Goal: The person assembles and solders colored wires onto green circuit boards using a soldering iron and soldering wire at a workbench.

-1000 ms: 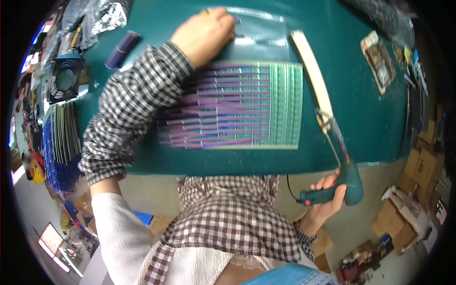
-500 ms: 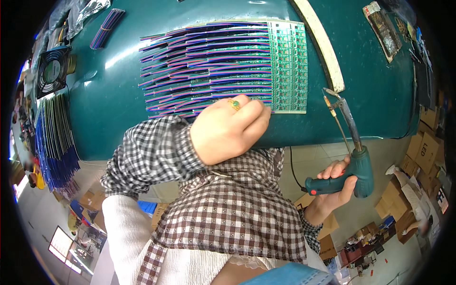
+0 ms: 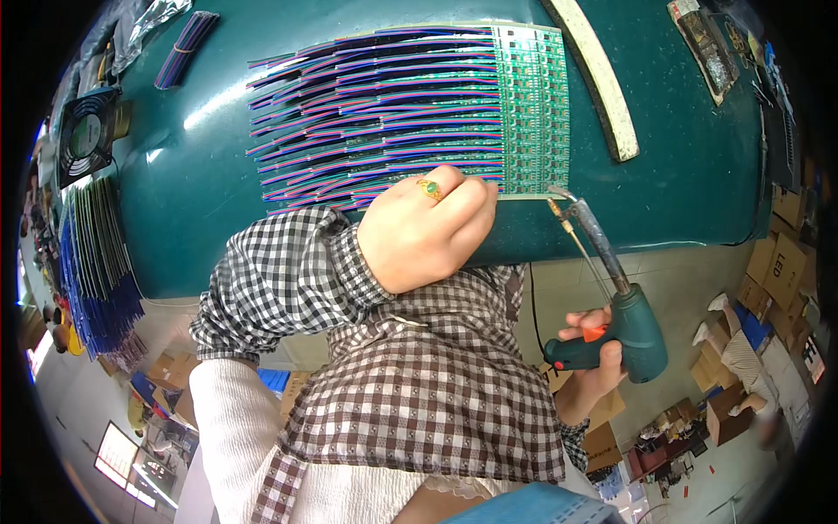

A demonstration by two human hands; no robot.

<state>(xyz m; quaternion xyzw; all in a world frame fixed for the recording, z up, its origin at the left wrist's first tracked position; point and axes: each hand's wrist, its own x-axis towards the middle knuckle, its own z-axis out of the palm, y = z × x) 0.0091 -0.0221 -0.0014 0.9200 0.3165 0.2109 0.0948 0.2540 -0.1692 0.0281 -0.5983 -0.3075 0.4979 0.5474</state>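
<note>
A green circuit board panel [image 3: 534, 113] lies on the table, with rows of blue, red and black wires [image 3: 375, 113] running left from it. My left hand [image 3: 428, 231], a ring on one finger, is closed at the panel's near edge, over the closest wire row. Its fingertips are hidden, so what they pinch cannot be seen. My right hand [image 3: 598, 354] is wrapped round the handle of a dark green soldering gun [image 3: 642, 336], a finger at its orange trigger. The gun's bent tip and thin brass feed tube point up at the panel's near right corner.
A curved pale strip [image 3: 602, 83] lies right of the panel. On the left stand a black fan [image 3: 87, 135] and a hanging stack of wired boards [image 3: 96, 253]. A tied wire bundle [image 3: 186, 51] lies far left, a dark packet [image 3: 705, 52] far right. Cardboard boxes [image 3: 777, 271] stand beyond the table.
My right hand has brought the soldering gun leftward, its tip now close to the panel's near right corner instead of by the pale strip. The left hand stays nearly in place, still closed.
</note>
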